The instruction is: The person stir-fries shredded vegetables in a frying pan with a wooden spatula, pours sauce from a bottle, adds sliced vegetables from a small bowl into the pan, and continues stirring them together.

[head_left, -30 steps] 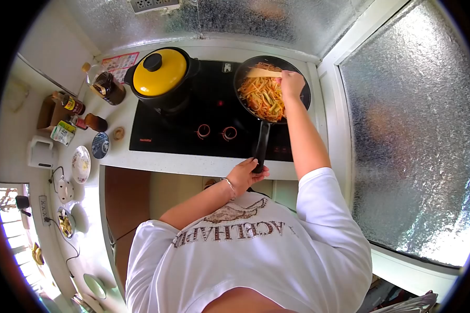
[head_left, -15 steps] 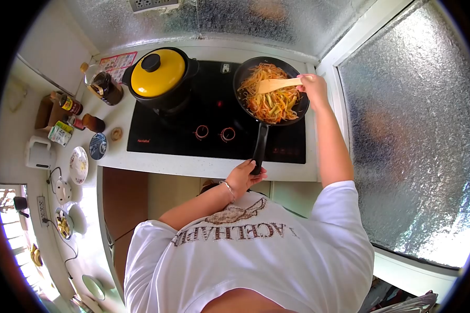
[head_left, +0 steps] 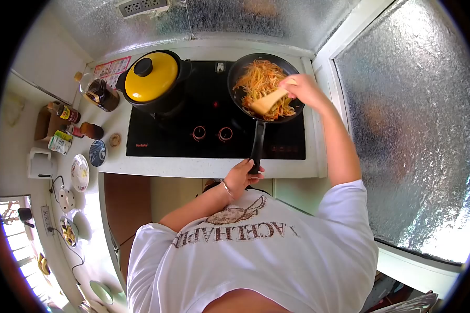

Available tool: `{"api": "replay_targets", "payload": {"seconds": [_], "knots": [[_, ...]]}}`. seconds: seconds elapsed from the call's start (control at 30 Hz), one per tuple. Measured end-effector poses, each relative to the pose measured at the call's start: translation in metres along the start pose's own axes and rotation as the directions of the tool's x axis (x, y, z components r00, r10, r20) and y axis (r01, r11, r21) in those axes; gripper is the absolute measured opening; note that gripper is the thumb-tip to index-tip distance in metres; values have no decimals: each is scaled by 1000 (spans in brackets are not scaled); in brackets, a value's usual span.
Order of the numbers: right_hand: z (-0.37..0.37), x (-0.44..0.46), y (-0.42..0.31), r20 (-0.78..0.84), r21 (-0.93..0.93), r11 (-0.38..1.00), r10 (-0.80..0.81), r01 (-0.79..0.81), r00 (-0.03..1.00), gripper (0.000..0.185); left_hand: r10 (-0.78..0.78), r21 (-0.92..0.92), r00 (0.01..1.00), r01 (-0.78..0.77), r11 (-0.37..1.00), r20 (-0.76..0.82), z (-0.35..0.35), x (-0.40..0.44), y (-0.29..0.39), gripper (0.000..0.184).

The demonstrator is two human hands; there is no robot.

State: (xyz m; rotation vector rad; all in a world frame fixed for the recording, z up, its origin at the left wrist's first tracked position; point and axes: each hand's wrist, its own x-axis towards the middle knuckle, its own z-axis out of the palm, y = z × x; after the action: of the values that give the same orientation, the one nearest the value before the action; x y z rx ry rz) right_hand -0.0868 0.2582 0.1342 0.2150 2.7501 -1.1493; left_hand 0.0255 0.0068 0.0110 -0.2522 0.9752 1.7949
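Observation:
A black frying pan point(head_left: 236, 99) sits on the right side of the cooktop, its handle pointing toward me. Orange and yellow shredded food point(head_left: 262, 78) lies inside it, heaped mostly at the middle. My left hand point(head_left: 244, 175) is closed around the end of the pan handle point(head_left: 257, 141). Over the pan's right side, my right hand point(head_left: 304, 89) grips a wooden spatula point(head_left: 267, 103). The spatula's broad blade slants down to the left and touches the food near the handle side of the pan.
A black pot with a yellow lid point(head_left: 150, 78) stands on the left of the black cooktop point(head_left: 193, 115). Left of it are a bottle of dark liquid point(head_left: 102, 95), a patterned bowl point(head_left: 97, 153) and a floral plate point(head_left: 80, 172). Textured glass point(head_left: 407, 135) rises at the right.
My right hand has shifted slightly left and turned the spatula, bringing its blade toward the handle side of the pan. The food is heaped differently. My left hand stays on the handle.

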Motion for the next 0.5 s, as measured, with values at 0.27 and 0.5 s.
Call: {"api": "replay_targets", "payload": {"seconds": [0.27, 0.5], "knots": [[-6, -16, -7, -73, -41, 986, -163, 160, 984, 16, -10, 12, 1000, 10, 1000, 14, -1, -3, 2, 19], [0, -16, 4, -101, -241, 919, -344, 313, 934, 15, -6, 15, 1000, 6, 1000, 12, -2, 0, 0, 21]]}}
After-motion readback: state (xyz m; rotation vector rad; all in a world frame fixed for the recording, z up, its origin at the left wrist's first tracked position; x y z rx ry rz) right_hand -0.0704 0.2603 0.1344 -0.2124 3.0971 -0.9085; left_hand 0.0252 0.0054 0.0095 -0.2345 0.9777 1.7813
